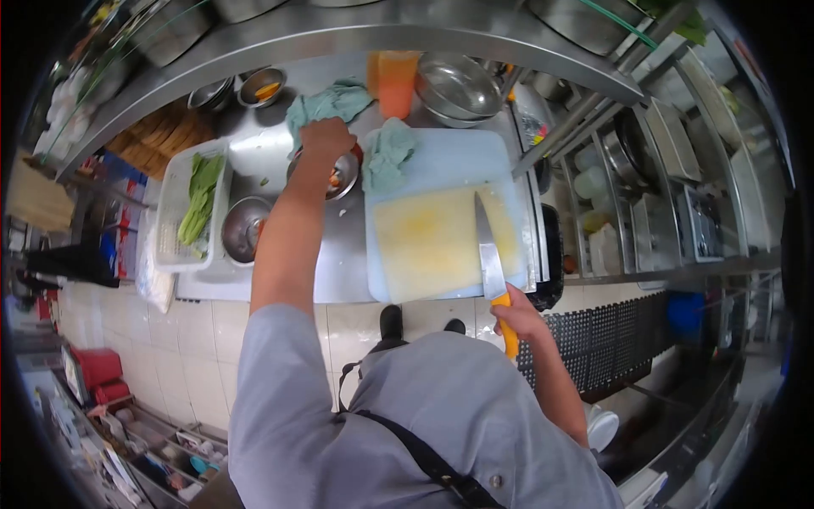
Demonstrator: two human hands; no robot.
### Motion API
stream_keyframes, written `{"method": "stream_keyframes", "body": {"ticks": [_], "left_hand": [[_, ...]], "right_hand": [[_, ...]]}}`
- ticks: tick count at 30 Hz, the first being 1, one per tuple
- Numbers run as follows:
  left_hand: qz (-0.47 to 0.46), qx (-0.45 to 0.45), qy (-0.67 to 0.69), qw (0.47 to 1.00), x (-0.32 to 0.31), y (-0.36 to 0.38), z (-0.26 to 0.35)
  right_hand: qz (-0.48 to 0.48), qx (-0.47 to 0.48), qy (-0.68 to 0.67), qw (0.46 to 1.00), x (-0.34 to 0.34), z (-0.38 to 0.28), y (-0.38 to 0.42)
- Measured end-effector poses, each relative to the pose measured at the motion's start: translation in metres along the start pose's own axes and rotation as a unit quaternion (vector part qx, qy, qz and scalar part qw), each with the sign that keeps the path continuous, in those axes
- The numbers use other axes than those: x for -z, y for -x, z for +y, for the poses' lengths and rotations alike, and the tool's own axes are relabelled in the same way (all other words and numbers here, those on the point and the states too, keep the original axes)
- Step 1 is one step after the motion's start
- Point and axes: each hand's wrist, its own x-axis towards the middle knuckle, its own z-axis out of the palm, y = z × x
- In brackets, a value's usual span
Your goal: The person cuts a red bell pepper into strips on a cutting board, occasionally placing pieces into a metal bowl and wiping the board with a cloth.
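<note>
My right hand (519, 312) is wrapped round the yellow handle of a kitchen knife (489, 261). Its long blade points away from me over the right part of a yellowish cutting board (428, 246), which lies on a larger pale blue board (449, 157). My left arm stretches across the counter. At its end, my left hand (329, 136) looks closed, with fingertips hidden, over a metal bowl (342, 176) holding small orange and white pieces. A crumpled teal cloth (326, 109) lies just beyond that hand. Another teal cloth (390, 153) rests on the blue board's left edge.
Left on the counter are a white basket (222, 182) with leafy greens (200, 199) and a metal bowl (239, 233). Farther back stand an orange-filled container (396, 89) and large metal bowls (458, 85). An overhead steel shelf (356, 38) spans the counter; racks stand right.
</note>
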Motion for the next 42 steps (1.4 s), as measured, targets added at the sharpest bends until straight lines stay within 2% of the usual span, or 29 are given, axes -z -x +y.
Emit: {"method": "stream_keyframes", "body": {"ticks": [2, 4, 6, 7, 9, 10, 12, 13, 15, 16, 18, 20, 22, 24, 25, 28, 29, 33, 35, 42], "left_hand": [[-0.168, 0.042, -0.034, 0.984, 0.004, -0.013, 0.019], [-0.191, 0.045, -0.015, 0.981, -0.001, -0.024, 0.025], [-0.22, 0.085, -0.039, 0.971, -0.007, -0.034, 0.03], [-0.22, 0.085, -0.043, 0.971, -0.035, -0.051, 0.021], [-0.174, 0.056, -0.028, 0.983, -0.095, -0.094, -0.007], [-0.17, 0.057, -0.028, 0.983, -0.089, -0.094, -0.013], [-0.072, 0.029, 0.056, 0.995, -0.082, -0.087, -0.019], [-0.073, 0.026, 0.054, 0.996, -0.061, -0.072, -0.015], [0.046, -0.034, 0.184, 0.981, 0.003, -0.014, 0.01], [0.035, -0.043, 0.184, 0.981, 0.008, 0.012, 0.027], [0.209, -0.215, 0.246, 0.922, 0.006, 0.069, 0.061], [0.12, -0.289, 0.186, 0.931, -0.006, 0.126, 0.097], [0.005, -0.292, 0.092, 0.952, -0.043, 0.151, 0.129], [0.016, -0.296, 0.068, 0.952, -0.072, 0.168, 0.147], [0.036, -0.295, 0.044, 0.954, -0.079, 0.174, 0.153], [0.055, -0.301, 0.12, 0.945, -0.075, 0.199, 0.156], [0.053, -0.304, 0.119, 0.944, -0.077, 0.201, 0.156], [0.089, -0.333, 0.148, 0.927, -0.082, 0.203, 0.154], [0.087, -0.343, 0.153, 0.923, -0.082, 0.203, 0.153], [0.056, -0.342, 0.158, 0.925, -0.076, 0.2, 0.157]], "right_hand": [[0.0, 0.004, 0.001, 1.0, -0.002, 0.002, 0.0], [0.009, -0.003, 0.004, 1.0, -0.005, 0.001, 0.002], [0.024, -0.005, -0.004, 1.0, -0.008, 0.002, 0.003], [0.022, -0.004, -0.008, 1.0, -0.01, 0.003, 0.003], [0.015, -0.013, -0.021, 1.0, -0.007, 0.002, 0.002], [0.013, -0.009, -0.02, 1.0, -0.006, 0.0, 0.001], [0.005, -0.007, -0.01, 1.0, -0.004, 0.002, 0.0], [0.006, -0.008, -0.013, 1.0, -0.003, 0.003, -0.001], [-0.002, 0.009, -0.018, 1.0, 0.0, 0.006, -0.002], [-0.001, 0.023, -0.024, 0.999, -0.002, 0.007, -0.001], [0.017, 0.04, -0.012, 0.999, -0.008, 0.005, 0.002], [0.026, 0.061, 0.035, 0.997, -0.011, 0.001, 0.006], [0.072, 0.073, 0.106, 0.989, -0.014, -0.001, 0.012], [0.131, 0.068, 0.202, 0.968, -0.026, -0.025, 0.036], [0.163, 0.129, 0.289, 0.935, -0.025, -0.016, 0.037], [0.182, 0.092, 0.358, 0.911, -0.037, -0.03, 0.061], [0.159, 0.087, 0.387, 0.904, -0.035, -0.025, 0.058], [0.168, 0.092, 0.443, 0.876, -0.039, -0.016, 0.059], [0.165, 0.134, 0.473, 0.855, -0.044, -0.019, 0.07], [0.144, 0.116, 0.519, 0.835, -0.057, -0.037, 0.088]]}}
